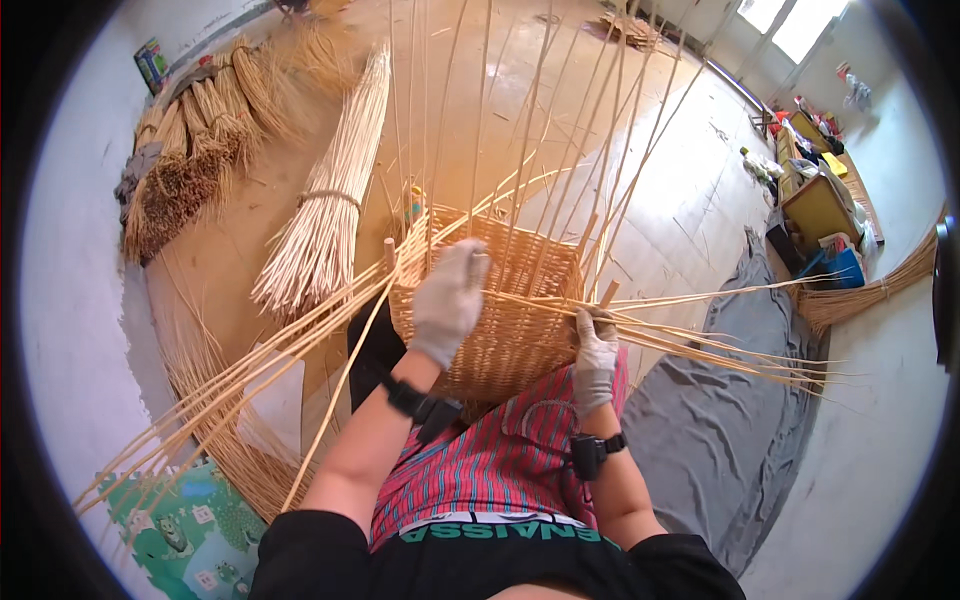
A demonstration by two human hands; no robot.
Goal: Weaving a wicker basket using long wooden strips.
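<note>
A woven wicker basket rests against my lap, its open top facing up. Tall thin stakes rise from its walls, and loose wicker rods fan out past both sides of the rim. My left hand, in a pale work glove, is closed at the near rim; what its fingers hold is hidden. At the near right corner, beside a short thick post, my gloved right hand grips the rods where they leave the rim.
A tied bundle of peeled rods lies on the floor ahead to the left. More bundles lean along the left wall. Grey cloth covers floor at right; a blue container stands beyond it. A green patterned mat lies near left.
</note>
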